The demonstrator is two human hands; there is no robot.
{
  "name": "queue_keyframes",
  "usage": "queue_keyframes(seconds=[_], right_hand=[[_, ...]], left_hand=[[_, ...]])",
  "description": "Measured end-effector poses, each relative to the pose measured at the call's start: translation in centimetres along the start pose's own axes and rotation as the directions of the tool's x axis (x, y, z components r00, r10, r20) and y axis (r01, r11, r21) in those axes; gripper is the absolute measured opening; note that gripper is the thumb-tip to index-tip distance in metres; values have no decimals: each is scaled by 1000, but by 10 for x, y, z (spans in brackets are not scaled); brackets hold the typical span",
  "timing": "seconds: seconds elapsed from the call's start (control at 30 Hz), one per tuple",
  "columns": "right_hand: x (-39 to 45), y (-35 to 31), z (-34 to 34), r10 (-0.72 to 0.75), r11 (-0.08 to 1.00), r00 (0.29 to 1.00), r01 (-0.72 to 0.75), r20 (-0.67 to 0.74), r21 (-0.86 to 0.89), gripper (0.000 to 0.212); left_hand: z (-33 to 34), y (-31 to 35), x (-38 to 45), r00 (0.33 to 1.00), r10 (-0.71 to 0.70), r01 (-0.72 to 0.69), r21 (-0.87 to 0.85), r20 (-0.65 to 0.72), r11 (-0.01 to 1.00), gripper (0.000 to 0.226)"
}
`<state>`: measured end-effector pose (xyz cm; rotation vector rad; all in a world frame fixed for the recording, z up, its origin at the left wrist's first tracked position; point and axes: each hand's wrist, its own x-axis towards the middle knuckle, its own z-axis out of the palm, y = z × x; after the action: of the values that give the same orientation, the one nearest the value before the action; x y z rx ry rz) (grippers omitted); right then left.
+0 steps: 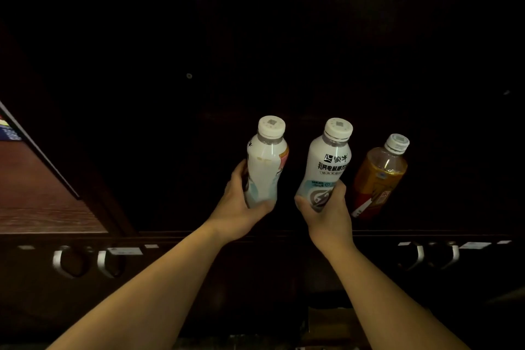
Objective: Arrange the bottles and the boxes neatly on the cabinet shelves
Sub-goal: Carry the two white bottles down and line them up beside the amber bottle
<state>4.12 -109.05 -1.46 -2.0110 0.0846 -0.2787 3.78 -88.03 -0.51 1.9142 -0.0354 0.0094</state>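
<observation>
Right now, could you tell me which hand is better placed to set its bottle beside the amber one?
The right hand: its white bottle is already next to the amber bottle.

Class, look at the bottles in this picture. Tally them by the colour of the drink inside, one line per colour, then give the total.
White drink: 2, the bottle in the left hand and the bottle in the right hand
Amber drink: 1, the amber bottle at the far right, in no hand
Total: 3 bottles
</observation>
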Motion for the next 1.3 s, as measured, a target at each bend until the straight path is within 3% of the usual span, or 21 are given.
queue_keyframes(seconds=[0.13,0.27,0.47,0.57,0.73,0.97,1.3], right_hand=[[1,0,0,3,1000,1000,-3,5,2,65],[2,1,1,13,1000,1000,-13,9,17,66],[2,1,0,1,1000,1000,-2,17,9,67],[1,1,-1,4,1000,1000,-4,20,7,70],[2,2,-3,20,1000,999,-21,40,19,74],[5,6,-7,5,999,996,-9,91,37,75],[10,12,-18,2,998,990,-11,142,62,85]], left_hand=[[-4,-5,3,999,48,-48,-6,16,999,97],[9,-1,6,990,71,-60,91,-120,994,74],[21,3,11,968,58,1,236,-243,972,100],[16,1,7,981,-7,38,160,-192,986,115],[-6,-1,1,999,-36,33,78,36,996,109],[6,3,-1,999,20,-15,163,-25,986,76],[24,7,8,997,35,-20,200,-75,980,80]])
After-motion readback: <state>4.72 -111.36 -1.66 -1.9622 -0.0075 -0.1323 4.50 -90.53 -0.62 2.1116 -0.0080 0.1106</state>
